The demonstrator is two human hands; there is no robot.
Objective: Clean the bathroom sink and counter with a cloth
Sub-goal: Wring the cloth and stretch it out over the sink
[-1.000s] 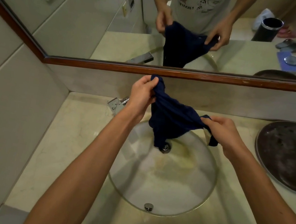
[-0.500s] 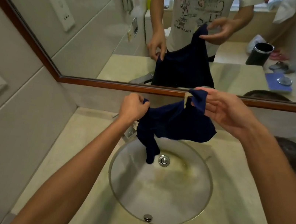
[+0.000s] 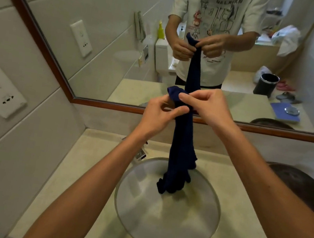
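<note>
A dark blue cloth (image 3: 181,147) hangs in a long bunched strip over the round sink (image 3: 133,213). Its lower end dangles just above the basin near the drain. My left hand (image 3: 157,115) and my right hand (image 3: 207,104) meet in front of the mirror and both pinch the cloth's top end, which folds over my right fingers. The beige marble counter (image 3: 86,169) surrounds the sink. The drain is hidden behind the cloth.
A chrome faucet (image 3: 141,154) stands at the sink's back left, partly behind my left arm. A dark round tray (image 3: 309,190) lies on the counter at right. The wood-framed mirror (image 3: 98,68) rises behind. A wall socket (image 3: 0,92) is on the left tiles.
Both hands rose and came together at the cloth's top. The cloth, earlier spread between them, now hangs straight down as one narrow strip. The camera tilted up.
</note>
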